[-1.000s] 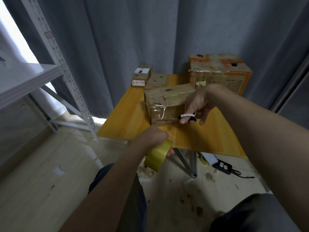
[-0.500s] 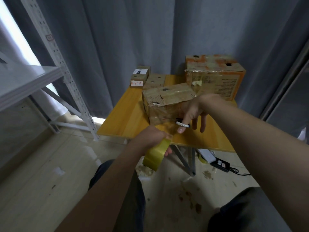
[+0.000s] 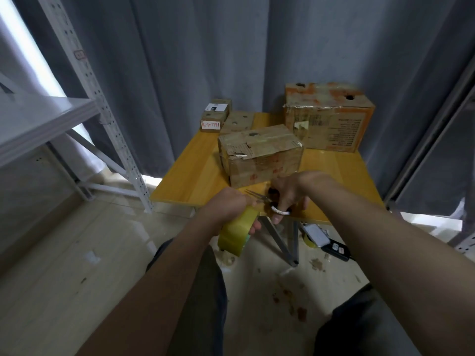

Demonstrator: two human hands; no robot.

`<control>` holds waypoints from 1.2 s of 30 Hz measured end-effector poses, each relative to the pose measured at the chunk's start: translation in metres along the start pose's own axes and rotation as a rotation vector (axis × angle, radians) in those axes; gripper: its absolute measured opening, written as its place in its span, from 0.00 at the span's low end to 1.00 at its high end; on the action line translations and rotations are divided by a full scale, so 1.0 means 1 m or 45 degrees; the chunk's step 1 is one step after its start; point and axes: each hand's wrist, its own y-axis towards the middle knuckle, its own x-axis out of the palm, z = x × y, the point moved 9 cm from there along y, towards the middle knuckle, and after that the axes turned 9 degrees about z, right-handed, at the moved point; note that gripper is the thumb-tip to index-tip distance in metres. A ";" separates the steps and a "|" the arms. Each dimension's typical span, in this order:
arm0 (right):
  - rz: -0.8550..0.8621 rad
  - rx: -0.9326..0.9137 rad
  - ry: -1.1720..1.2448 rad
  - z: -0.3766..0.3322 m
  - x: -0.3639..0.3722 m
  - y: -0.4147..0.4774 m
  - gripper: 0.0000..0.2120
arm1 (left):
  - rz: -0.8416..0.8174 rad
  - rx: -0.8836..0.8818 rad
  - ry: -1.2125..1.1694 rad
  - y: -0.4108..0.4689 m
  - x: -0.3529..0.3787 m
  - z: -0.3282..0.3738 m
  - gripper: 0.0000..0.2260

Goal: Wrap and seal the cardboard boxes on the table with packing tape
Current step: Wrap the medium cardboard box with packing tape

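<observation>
A worn, taped cardboard box sits mid-table on the yellow table. In front of the table's near edge, my left hand grips a yellowish roll of packing tape. My right hand holds scissors with their fingers through the handles; the blades are parted and point left toward my left hand. A larger orange-printed box stands at the back right. Whether a tape strip still runs to the box cannot be told.
Small boxes and a flat box sit at the table's back left. A white metal shelf rack stands left. Under the table are folding legs, a power strip and scraps. Grey curtains hang behind.
My right hand with the scissors has drawn back from the box's front face to the table's near edge, beside my left hand. The roll stays low in my left hand.
</observation>
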 end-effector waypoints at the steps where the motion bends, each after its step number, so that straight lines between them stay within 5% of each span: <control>1: 0.009 -0.004 0.012 0.003 -0.001 0.000 0.52 | 0.012 0.019 -0.025 0.000 -0.003 0.002 0.09; 12: 0.250 0.388 0.088 0.118 -0.016 -0.032 0.31 | 0.044 0.237 -0.258 -0.006 0.014 0.038 0.08; 15: 0.571 0.300 0.117 0.112 -0.043 -0.034 0.17 | 0.016 0.211 -0.258 -0.007 0.020 0.039 0.08; 21: 1.475 -0.320 0.344 0.010 -0.121 -0.052 0.16 | -0.336 0.039 0.028 -0.002 0.039 0.006 0.08; 25: 1.536 -0.679 0.148 -0.083 -0.129 -0.032 0.22 | -0.587 -0.064 0.194 0.005 0.053 -0.029 0.10; 31: 1.562 -0.637 -0.141 -0.101 -0.099 0.018 0.28 | -0.607 -0.086 0.130 0.030 0.054 -0.054 0.07; 36: 1.829 -0.707 -0.388 -0.099 -0.084 0.015 0.35 | -0.632 -0.046 0.110 0.042 0.056 -0.057 0.07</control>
